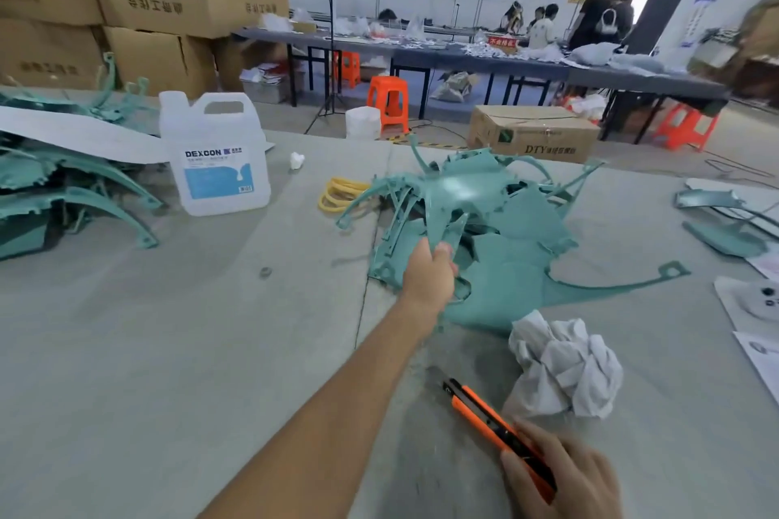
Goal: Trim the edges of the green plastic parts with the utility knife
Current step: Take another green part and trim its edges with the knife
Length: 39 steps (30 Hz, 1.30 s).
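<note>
**Green part gripped, knife ready**

The left hand (430, 276) pinches a thin, ragged-edged green part (453, 198) between its fingers (442, 252), atop one tangled heap (518, 261) mid-bench (168, 350). The right hand (562, 476), fingers curled, grips one orange utility knife (484, 413) at near right, beside one crumpled cloth (565, 367). One white jug (217, 156) stands far left.

Person's limbs, head view. The left hand (430, 274) is appearing bare, and the left forearm (337, 413) is running equally uncovered, slender and smooth, down to the lower frame edge; whether a sleeve is beginning higher up cannot be told. The right hand (565, 476) is also appearing bare, showing only its back and knuckles at the lower right corner, slightly blurred, with the wrist being cut off.
</note>
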### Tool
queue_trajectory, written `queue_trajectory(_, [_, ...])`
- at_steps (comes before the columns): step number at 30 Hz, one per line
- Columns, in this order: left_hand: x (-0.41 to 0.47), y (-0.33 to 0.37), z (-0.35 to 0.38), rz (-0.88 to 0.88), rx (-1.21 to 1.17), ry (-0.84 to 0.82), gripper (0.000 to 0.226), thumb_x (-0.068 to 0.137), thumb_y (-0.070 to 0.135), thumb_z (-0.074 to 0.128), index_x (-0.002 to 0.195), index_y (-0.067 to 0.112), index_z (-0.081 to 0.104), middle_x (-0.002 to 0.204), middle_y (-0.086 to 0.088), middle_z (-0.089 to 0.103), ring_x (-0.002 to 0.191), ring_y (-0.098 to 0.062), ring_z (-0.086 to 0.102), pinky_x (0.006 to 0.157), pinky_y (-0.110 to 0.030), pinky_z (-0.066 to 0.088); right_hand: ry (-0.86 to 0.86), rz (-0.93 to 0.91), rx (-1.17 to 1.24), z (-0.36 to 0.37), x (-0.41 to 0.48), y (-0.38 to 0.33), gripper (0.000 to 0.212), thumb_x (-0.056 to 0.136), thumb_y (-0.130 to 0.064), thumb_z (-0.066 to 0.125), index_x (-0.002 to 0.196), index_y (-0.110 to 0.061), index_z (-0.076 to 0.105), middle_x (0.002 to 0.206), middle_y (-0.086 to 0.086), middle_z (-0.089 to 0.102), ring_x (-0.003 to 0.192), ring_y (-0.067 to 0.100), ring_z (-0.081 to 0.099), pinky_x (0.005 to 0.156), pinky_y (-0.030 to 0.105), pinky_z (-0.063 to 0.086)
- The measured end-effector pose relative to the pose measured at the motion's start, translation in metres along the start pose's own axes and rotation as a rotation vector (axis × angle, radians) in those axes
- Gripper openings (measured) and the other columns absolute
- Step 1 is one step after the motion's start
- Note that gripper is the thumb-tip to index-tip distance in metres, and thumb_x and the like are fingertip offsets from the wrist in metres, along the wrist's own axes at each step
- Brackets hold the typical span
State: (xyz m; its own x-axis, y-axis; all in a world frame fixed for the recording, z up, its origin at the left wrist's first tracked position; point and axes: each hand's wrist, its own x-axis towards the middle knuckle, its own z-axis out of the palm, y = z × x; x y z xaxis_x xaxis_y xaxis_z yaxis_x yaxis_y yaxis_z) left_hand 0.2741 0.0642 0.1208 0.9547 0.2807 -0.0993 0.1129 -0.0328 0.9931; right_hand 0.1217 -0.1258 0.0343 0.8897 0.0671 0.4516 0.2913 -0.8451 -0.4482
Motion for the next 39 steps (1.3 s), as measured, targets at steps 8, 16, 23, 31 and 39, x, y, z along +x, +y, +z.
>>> queue_trajectory(8, [-0.099, -0.012, -0.127, 0.293, 0.187, 0.178, 0.029, 0.091, 0.057, 0.045, 0.095, 0.038, 0.066, 0.059, 0.023, 0.055, 0.055, 0.002, 0.047, 0.059, -0.029, 0.037, 0.018, 0.038, 0.114, -0.003, -0.001, 0.006, 0.024, 0.076, -0.040, 0.068, 0.072, -0.019, 0.079, 0.077, 0.000, 0.072, 0.066, 0.020, 0.068, 0.070, 0.032, 0.048])
queue_trajectory(16, [-0.154, -0.085, -0.230, 0.156, 0.670, 0.459, 0.048, 0.089, 0.067, 0.030, 0.087, 0.029, 0.059, 0.067, 0.008, 0.064, 0.069, -0.019, 0.061, 0.066, -0.042, 0.050, -0.024, 0.300, 0.273, -0.003, -0.009, 0.005, 0.021, 0.086, -0.012, 0.078, 0.080, -0.030, 0.068, 0.088, -0.011, 0.065, 0.096, 0.031, 0.062, 0.086, 0.038, 0.041])
queue_trajectory(23, [-0.163, -0.105, -0.239, 0.216, 0.841, 0.402, 0.033, 0.103, 0.049, 0.033, 0.090, 0.030, 0.056, 0.078, 0.009, 0.060, 0.074, -0.016, 0.057, 0.062, -0.038, 0.041, 0.002, 0.292, 0.382, -0.006, -0.005, -0.006, 0.011, 0.085, -0.041, 0.069, 0.075, -0.037, 0.067, 0.091, -0.021, 0.066, 0.091, 0.012, 0.057, 0.076, 0.016, 0.035])
queue_trajectory(31, [-0.147, -0.095, -0.228, 0.180, 0.799, 0.327, 0.006, 0.102, 0.036, 0.047, 0.099, 0.035, 0.053, 0.069, 0.008, 0.062, 0.063, -0.014, 0.059, 0.058, -0.035, 0.049, -0.162, 0.242, 0.302, 0.010, 0.050, -0.013, 0.031, 0.092, -0.047, 0.066, 0.068, -0.028, 0.063, 0.064, -0.013, 0.062, 0.069, 0.002, 0.057, 0.061, 0.027, 0.038])
queue_trajectory(39, [-0.150, -0.097, -0.222, 0.208, 0.799, 0.332, 0.037, 0.098, 0.067, 0.027, 0.103, 0.040, 0.052, 0.069, 0.013, 0.063, 0.063, -0.003, 0.058, 0.058, -0.033, 0.049, -0.193, 0.213, 0.067, 0.052, 0.139, 0.014, 0.046, 0.095, -0.058, 0.055, 0.074, -0.017, 0.060, 0.074, 0.003, 0.065, 0.073, 0.025, 0.059, 0.062, 0.034, 0.036])
